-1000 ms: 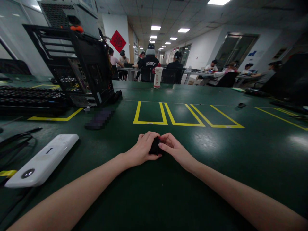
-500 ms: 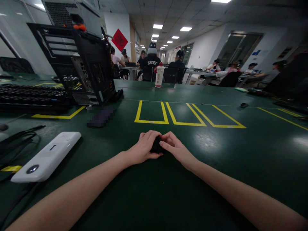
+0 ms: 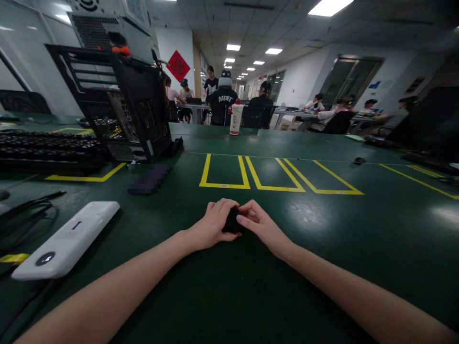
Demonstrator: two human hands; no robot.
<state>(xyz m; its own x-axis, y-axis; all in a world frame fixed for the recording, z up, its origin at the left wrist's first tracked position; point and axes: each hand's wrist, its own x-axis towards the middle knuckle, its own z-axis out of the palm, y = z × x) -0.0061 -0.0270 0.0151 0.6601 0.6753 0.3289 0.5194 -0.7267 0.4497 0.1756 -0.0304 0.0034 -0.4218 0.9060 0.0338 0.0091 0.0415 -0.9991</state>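
A small black object (image 3: 231,220) is between my two hands, low over the dark green table (image 3: 279,296), in the middle of the head view. My left hand (image 3: 214,223) is wrapped round its left side, thumb below and fingers above. My right hand (image 3: 258,224) has its thumb and fingers closed at the object's right edge. The fingers cover much of the object, so its full shape cannot be made out.
Yellow tape outlines (image 3: 224,186) lie beyond my hands. A white device (image 3: 70,239), cables and a dark phone-like object (image 3: 149,179) are on the left, before a black computer case (image 3: 132,105). A cup (image 3: 235,118) stands farther back; people sit behind.
The camera view has tilted slightly, so the table and hands appear a little lower. Both hands keep their hold on the black object. In the background a person now stands upright.
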